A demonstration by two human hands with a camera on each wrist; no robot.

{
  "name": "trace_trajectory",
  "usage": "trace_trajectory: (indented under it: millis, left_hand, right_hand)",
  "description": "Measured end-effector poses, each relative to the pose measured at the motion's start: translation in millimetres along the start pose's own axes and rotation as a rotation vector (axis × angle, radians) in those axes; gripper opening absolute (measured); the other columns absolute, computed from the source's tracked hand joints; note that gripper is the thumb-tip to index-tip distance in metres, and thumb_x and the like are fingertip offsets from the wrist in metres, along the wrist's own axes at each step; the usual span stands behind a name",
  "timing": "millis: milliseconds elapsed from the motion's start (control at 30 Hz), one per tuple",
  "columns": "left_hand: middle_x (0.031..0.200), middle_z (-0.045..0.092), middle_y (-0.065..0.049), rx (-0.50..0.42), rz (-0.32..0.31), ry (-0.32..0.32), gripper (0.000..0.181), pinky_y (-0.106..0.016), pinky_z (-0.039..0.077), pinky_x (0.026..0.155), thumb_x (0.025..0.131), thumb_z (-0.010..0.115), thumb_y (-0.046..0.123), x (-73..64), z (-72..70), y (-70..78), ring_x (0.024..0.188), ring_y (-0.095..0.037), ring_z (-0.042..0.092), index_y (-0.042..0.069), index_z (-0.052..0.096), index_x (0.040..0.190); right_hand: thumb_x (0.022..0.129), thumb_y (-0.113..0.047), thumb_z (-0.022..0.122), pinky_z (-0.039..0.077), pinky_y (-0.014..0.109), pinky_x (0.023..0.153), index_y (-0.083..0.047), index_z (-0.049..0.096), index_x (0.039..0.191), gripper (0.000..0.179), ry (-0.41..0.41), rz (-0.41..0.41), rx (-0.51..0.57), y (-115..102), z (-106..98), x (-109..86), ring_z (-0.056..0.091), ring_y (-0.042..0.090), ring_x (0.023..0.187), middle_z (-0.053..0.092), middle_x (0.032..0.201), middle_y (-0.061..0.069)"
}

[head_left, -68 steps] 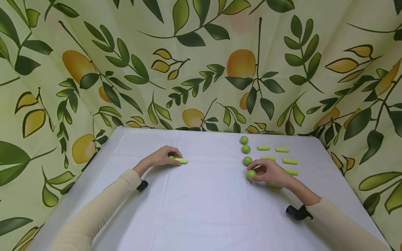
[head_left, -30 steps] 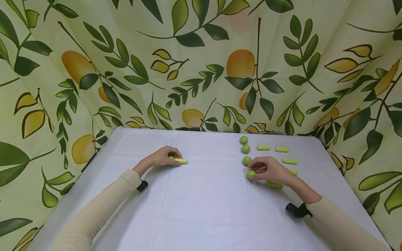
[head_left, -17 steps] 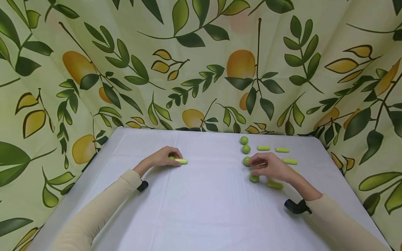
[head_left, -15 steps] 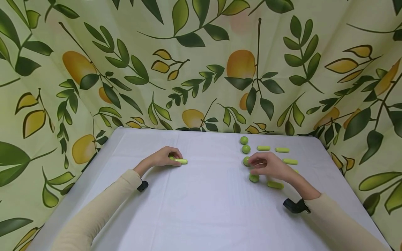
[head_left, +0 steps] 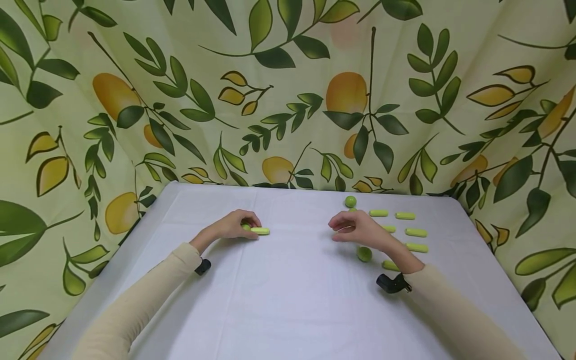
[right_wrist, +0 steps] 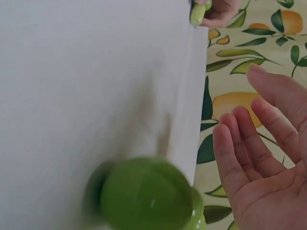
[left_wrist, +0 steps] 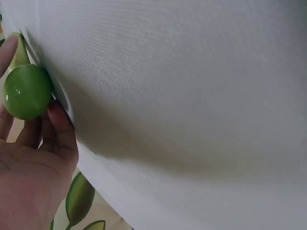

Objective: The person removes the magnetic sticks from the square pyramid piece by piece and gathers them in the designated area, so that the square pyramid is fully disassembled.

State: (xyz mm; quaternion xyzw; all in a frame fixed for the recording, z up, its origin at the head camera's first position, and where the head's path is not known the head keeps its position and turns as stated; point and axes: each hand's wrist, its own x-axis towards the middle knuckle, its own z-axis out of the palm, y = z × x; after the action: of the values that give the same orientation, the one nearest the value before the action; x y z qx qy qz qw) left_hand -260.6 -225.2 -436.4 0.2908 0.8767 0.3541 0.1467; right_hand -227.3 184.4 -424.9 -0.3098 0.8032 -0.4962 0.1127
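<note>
My left hand [head_left: 228,224] rests low over the left part of the white table. Its fingers and thumb curl round a glossy green ball [left_wrist: 28,92] and a short light-green stick [head_left: 260,231], whose end sticks out past the fingers. To the right, my right hand [head_left: 361,230] hovers with fingers loosely bent and nothing between them. Just below it lies a green ball [head_left: 364,254], large and blurred in the right wrist view. Farther back sits another green ball [head_left: 350,201]; one more is mostly covered by the right hand.
Several light-green sticks [head_left: 416,232] lie in loose rows right of the balls, some partly behind the right arm. A white cloth [head_left: 288,300] covers the table. A leaf-and-fruit patterned curtain [head_left: 288,125] encloses its back and sides.
My right hand let go of the nearest green ball, lifted, and moved left and away from it. That ball stays on the table, slightly shifted. The left hand holds nearly still.
</note>
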Motion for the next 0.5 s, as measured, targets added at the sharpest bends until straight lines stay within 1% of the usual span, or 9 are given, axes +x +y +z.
trace_trajectory:
  millis: [133,267,367,500]
  left_hand:
    - [0.102,0.066,-0.001,-0.007,-0.025,-0.005,0.029,-0.042,0.047,0.093,0.085,0.085,0.012,-3.2,-2.7,-3.0,0.096,-0.02,0.058,0.006,0.069,0.109]
    - [0.109,0.066,-0.003,-0.018,-0.048,0.002,0.036,-0.041,0.048,0.096,0.084,0.086,0.013,-9.3,-7.1,-6.6,0.103,-0.021,0.059,0.005,0.068,0.114]
    - [0.111,0.066,-0.007,-0.038,-0.034,0.016,0.038,-0.043,0.05,0.095,0.083,0.086,0.011,-15.2,-10.5,-9.4,0.103,-0.025,0.062,0.001,0.066,0.115]
    - [0.109,0.068,-0.011,-0.061,-0.019,0.049,0.033,-0.046,0.053,0.091,0.084,0.085,0.006,-21.8,-13.6,-11.5,0.099,-0.029,0.065,-0.001,0.067,0.111]
  right_hand:
    - [0.085,-0.003,0.083,0.055,0.032,0.088,0.009,0.067,0.113,0.034,-0.005,-0.02,0.028,-1.9,8.3,13.6,0.064,0.043,0.105,0.066,0.112,0.028]
    - [0.086,-0.003,0.083,0.055,0.031,0.088,0.009,0.067,0.113,0.034,-0.009,-0.023,0.047,-3.0,16.2,27.8,0.066,0.039,0.104,0.066,0.112,0.027]
    - [0.085,-0.004,0.083,0.055,0.032,0.088,0.009,0.068,0.113,0.034,-0.014,-0.024,0.063,-4.1,23.0,38.5,0.067,0.032,0.102,0.067,0.112,0.026]
    - [0.085,-0.003,0.083,0.055,0.033,0.089,0.009,0.068,0.113,0.033,-0.02,-0.028,0.082,-4.2,33.2,51.7,0.068,0.029,0.1,0.067,0.111,0.026]
